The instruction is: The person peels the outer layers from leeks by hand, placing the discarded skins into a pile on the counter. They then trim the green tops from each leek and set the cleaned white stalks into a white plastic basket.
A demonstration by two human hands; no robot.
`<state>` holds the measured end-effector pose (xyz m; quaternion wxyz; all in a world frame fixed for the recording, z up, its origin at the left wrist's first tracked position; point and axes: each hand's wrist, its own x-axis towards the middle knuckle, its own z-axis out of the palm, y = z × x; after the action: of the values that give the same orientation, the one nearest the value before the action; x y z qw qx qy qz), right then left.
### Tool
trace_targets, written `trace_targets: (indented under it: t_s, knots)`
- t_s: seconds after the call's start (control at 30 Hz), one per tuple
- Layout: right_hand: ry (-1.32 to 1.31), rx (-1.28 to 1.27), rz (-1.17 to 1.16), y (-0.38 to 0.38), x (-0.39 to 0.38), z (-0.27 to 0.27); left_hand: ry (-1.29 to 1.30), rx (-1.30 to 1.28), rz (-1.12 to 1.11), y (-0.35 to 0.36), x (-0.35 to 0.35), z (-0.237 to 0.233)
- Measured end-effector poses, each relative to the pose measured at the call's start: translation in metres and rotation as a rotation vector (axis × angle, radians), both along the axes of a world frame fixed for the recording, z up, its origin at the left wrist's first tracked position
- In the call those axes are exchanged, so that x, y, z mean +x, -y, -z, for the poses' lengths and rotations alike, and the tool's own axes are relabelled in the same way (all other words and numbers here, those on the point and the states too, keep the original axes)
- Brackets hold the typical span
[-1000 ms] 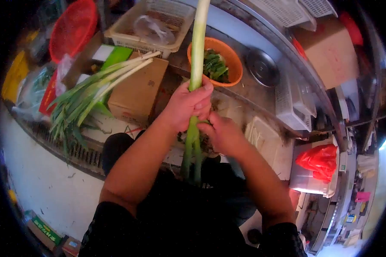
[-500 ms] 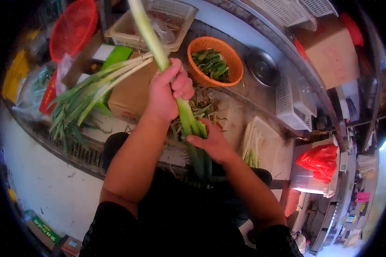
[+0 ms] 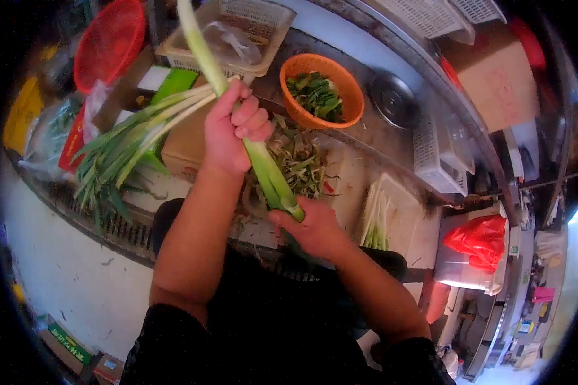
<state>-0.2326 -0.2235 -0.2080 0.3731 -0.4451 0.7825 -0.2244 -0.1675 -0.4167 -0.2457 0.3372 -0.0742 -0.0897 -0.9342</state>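
Left hand [image 3: 234, 131] and right hand [image 3: 318, 230] grip a leek [image 3: 202, 54]; stalks [image 3: 377, 221] at four o'clock seem trimmed, a bunch [image 3: 125, 138] at ten untrimmed.

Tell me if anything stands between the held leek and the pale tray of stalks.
Yes: the right hand, gripping the leek by its green end, lies between it and the tray; a dark-clothed knee also overlaps the near edge.

Pale, speckled flooring [image 3: 70, 256] spreads at the left, edged by a dark slotted metal grate [image 3: 103, 218]. A dark, stained long shelf [image 3: 379, 144] runs below a bluish-white wall [image 3: 340, 35]; bright light enters far right.
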Motion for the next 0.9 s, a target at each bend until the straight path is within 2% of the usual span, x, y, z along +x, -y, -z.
trace_targets:
  t_s: [0.13, 0.2, 0.33, 0.37, 0.4, 0.43, 0.53, 0.57, 0.6, 0.63, 0.7, 0.77, 0.83, 0.9]
  knots:
    - [-0.204, -0.160, -0.043, -0.006, 0.001, 0.018, -0.141, -0.010, -0.014, 0.010, 0.000, 0.004]
    - [-0.446, -0.366, -0.102, -0.009, 0.003, 0.027, -0.139, -0.017, -0.023, 0.009, 0.000, 0.004]
    - [-0.459, -0.422, -0.127, -0.018, 0.002, 0.027, -0.037, 0.023, -0.059, 0.006, 0.002, -0.001]
    - [-0.476, -0.433, -0.269, -0.025, 0.003, 0.021, -0.033, 0.021, -0.057, 0.020, 0.006, 0.004]
    - [-0.492, -0.441, -0.403, -0.034, 0.004, 0.017, -0.026, 0.073, -0.196, 0.045, 0.011, 0.014]
    - [-0.492, -0.441, -0.397, -0.046, 0.007, 0.019, -0.023, 0.126, -0.338, 0.058, 0.015, 0.014]
    - [-0.501, -0.480, -0.310, -0.067, -0.002, 0.028, -0.106, 0.098, -0.275, 0.063, 0.024, 0.012]
    - [-0.550, -0.516, -0.202, -0.069, -0.014, 0.029, -0.107, 0.094, -0.275, 0.055, 0.022, 0.011]
    - [-0.598, -0.552, -0.094, -0.069, -0.025, 0.027, 0.069, 0.061, -0.304, 0.039, 0.015, 0.007]
    - [-0.602, -0.559, -0.095, -0.065, -0.035, 0.018, 0.242, 0.026, -0.332, 0.023, 0.008, 0.003]
    - [-0.542, -0.593, 0.017, -0.050, -0.051, -0.009, 0.284, -0.081, -0.175, -0.003, -0.006, 0.004]
    - [-0.502, -0.542, 0.048, -0.031, -0.054, -0.030, 0.477, -0.189, -0.202, -0.034, -0.026, 0.006]
    - [-0.467, -0.489, 0.076, -0.020, -0.056, -0.037, 0.403, -0.291, -0.111, -0.057, -0.039, 0.016]
    - [-0.547, -0.327, 0.006, -0.012, -0.060, -0.033, 0.329, -0.389, -0.029, -0.074, -0.045, 0.020]
